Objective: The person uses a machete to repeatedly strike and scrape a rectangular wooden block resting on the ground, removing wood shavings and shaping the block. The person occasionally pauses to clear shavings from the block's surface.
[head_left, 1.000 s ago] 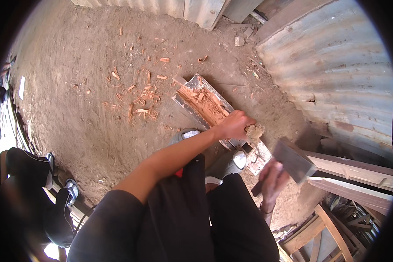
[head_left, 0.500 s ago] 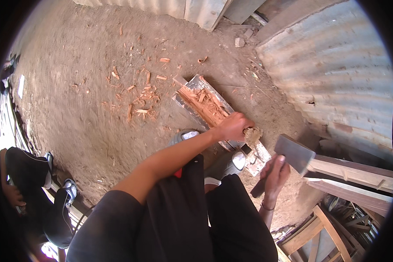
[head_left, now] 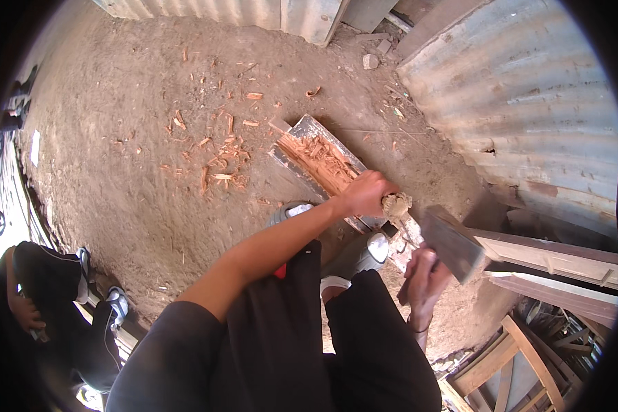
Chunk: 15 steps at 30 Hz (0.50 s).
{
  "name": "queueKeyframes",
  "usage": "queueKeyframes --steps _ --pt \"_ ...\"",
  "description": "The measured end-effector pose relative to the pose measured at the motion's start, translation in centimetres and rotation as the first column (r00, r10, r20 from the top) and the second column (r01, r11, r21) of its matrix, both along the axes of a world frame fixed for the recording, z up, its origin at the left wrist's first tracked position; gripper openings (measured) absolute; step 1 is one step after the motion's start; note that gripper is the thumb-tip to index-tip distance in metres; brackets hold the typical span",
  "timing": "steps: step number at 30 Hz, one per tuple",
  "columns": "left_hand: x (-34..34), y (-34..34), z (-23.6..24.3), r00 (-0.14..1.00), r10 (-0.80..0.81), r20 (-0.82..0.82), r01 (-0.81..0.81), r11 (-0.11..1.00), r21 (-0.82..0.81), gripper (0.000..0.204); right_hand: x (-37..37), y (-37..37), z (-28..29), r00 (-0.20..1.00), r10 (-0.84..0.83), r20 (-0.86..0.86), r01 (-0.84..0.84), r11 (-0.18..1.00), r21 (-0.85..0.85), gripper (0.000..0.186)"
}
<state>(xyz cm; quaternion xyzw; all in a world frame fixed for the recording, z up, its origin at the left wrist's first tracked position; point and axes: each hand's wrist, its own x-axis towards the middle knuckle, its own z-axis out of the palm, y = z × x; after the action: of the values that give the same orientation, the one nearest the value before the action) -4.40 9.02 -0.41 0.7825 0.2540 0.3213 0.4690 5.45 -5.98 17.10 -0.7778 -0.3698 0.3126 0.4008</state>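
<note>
My left hand (head_left: pixel 369 194) is closed around a chisel whose frayed, mushroomed wooden handle end (head_left: pixel 396 204) sticks out beside the thumb side. The chisel's blade is hidden by the hand and arm. Below lies a length of wood (head_left: pixel 307 124) with flaking pale paint, its reddish top rough and covered in chips (head_left: pixel 317 152). Off to the right, my right hand (head_left: pixel 426 278) grips the short handle of a mallet-like tool with a broad, rectangular dark grey head (head_left: pixel 452 244). That head is blurred and apart from the chisel. My shoes (head_left: pixel 369 253) flank the wood's near part.
Reddish chips (head_left: pixel 223 161) litter the dirt floor left of the wood. Corrugated metal sheeting (head_left: pixel 515 103) stands at the right. Wooden boards (head_left: pixel 549 257) and a wooden frame (head_left: pixel 491 364) lie at the lower right. Another person's dark-clothed legs (head_left: pixel 55 281) are at the left.
The mallet has swung slightly down and to the left, and my right hand has turned with it. My left hand stays closed on the chisel in about the same place.
</note>
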Motion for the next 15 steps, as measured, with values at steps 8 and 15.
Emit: queueKeyframes --steps 8,15 --pt "0.1 0.1 0.8 0.996 -0.052 -0.065 0.050 0.998 -0.031 0.032 1.3 -0.3 -5.1 0.895 0.216 0.391 -0.224 0.974 -0.025 0.032" --pt "-0.1 0.1 1.0 0.998 -0.002 -0.069 0.001 1.000 -0.011 0.030 1.3 -1.3 0.2 0.987 -0.025 -0.156 -0.014 0.969 -0.247 0.039"
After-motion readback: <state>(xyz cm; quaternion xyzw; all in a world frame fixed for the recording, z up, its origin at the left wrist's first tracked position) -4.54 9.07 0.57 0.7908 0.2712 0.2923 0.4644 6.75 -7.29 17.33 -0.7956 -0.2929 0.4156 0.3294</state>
